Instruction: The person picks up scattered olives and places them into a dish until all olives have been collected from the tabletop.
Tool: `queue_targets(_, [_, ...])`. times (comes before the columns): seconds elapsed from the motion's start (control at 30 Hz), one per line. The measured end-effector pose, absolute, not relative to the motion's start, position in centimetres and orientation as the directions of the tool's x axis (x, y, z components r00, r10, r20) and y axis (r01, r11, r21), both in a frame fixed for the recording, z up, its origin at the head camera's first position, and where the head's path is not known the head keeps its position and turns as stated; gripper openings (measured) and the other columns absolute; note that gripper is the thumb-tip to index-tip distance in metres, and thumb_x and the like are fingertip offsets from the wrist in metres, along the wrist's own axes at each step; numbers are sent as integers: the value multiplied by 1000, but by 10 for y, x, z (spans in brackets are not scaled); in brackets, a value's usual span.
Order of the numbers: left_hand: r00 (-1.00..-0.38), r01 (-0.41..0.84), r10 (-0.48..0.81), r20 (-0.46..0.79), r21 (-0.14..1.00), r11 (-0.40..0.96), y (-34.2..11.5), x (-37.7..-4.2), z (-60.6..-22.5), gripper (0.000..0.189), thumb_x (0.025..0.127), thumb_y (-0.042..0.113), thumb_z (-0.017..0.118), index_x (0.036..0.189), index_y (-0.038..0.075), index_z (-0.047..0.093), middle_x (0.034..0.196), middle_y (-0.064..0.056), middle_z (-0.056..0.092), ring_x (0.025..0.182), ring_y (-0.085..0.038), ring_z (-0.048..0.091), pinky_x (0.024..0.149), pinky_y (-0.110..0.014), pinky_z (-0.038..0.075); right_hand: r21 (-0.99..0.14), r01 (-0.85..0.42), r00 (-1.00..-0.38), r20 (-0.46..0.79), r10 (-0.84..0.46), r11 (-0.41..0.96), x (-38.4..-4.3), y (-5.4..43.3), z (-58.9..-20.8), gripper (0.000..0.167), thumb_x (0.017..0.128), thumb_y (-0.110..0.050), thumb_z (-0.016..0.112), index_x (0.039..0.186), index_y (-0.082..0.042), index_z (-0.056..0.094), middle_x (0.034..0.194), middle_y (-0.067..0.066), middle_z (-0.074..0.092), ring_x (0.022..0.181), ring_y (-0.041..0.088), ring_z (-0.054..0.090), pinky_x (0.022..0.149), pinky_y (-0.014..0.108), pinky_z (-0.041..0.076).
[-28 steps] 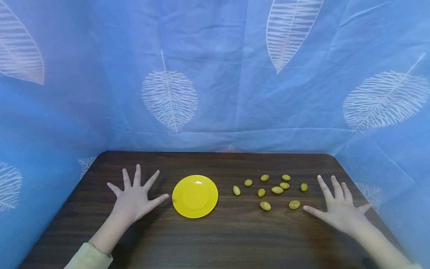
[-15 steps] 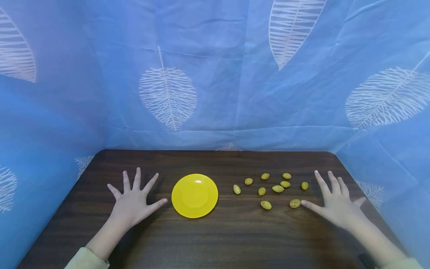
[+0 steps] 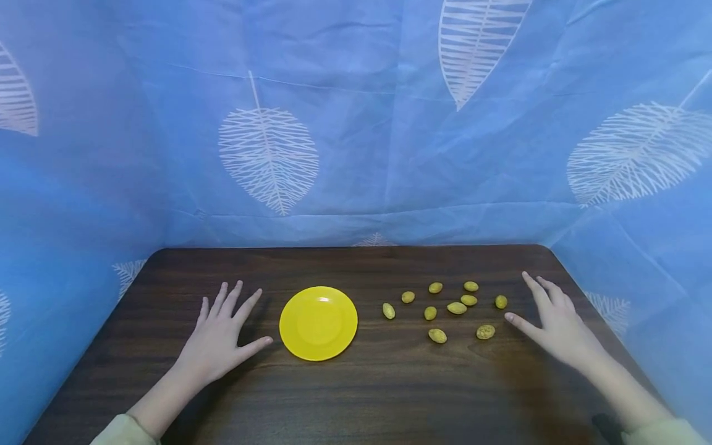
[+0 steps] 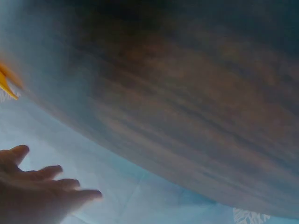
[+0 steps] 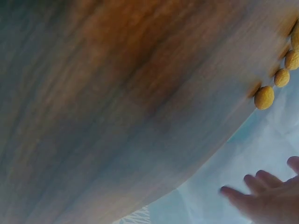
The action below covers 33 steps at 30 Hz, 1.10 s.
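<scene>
A round yellow plate (image 3: 318,323) lies on the table, left of the middle in the head view. To its left my left hand (image 3: 218,343) hovers with fingers spread, its thumb tip just short of the rim. Several small, wrinkled yellow-green fruits (image 3: 457,308), olive-like in shape, are scattered right of the plate. Beside the rightmost of them, my right hand (image 3: 564,334) holds nothing; its thumb points toward a fruit (image 3: 486,332) without touching it. In the right wrist view a fruit (image 5: 264,97) shows near the table's edge, above the right hand (image 5: 268,196).
Both hands are over a dark wood-grain table (image 3: 356,395) with rounded far corners. A blue curtain (image 3: 356,123) with white leaf prints hangs behind it and at both sides. A dark object (image 3: 607,428), too unclear to name, sits by the right wrist.
The left hand's fingers have come closer together and the right hand's fingers have drawn in a little. The right hand has moved slightly up in view. Plate and fruits stay in place on the table.
</scene>
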<state>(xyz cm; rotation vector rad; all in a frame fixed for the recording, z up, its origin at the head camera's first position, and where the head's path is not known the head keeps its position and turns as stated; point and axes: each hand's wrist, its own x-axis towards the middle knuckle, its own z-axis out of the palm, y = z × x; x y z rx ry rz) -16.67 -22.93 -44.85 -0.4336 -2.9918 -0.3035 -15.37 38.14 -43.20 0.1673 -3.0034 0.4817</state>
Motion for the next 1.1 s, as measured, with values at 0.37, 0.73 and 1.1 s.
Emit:
queue_targets(0.37, [-920, 382, 387, 65, 375, 844, -224, -175, -448, 107, 86, 62, 82, 164, 4, 37, 171, -23, 34, 155, -49, 38, 118, -71, 40, -500, -160, -985, 135, -105, 851, -165, 384, -427, 78, 107, -31, 65, 169, -5, 25, 160, 39, 35, 140, 67, 36, 99, 84, 35])
queue_targets(0.73, [-896, 370, 445, 0, 556, 745, -215, -191, -457, 118, 75, 48, 96, 165, 4, 33, 168, -28, 37, 151, -52, 42, 112, -71, 46, -648, -213, -971, 224, -85, 731, -180, 394, -437, 62, 101, -15, 74, 154, 5, 49, 143, 29, 61, 115, -32, 39, 94, -8, 35])
queue_targets(1.1, [-860, 380, 509, -37, 618, 688, -204, -201, -462, 120, 74, 40, 98, 165, -1, 31, 168, -30, 37, 151, -54, 40, 115, -71, 43, -735, -34, -995, -36, -89, 677, -196, 406, -442, 60, 104, -23, 71, 153, 5, 49, 151, 30, 57, 106, -27, 52, 85, 6, 54])
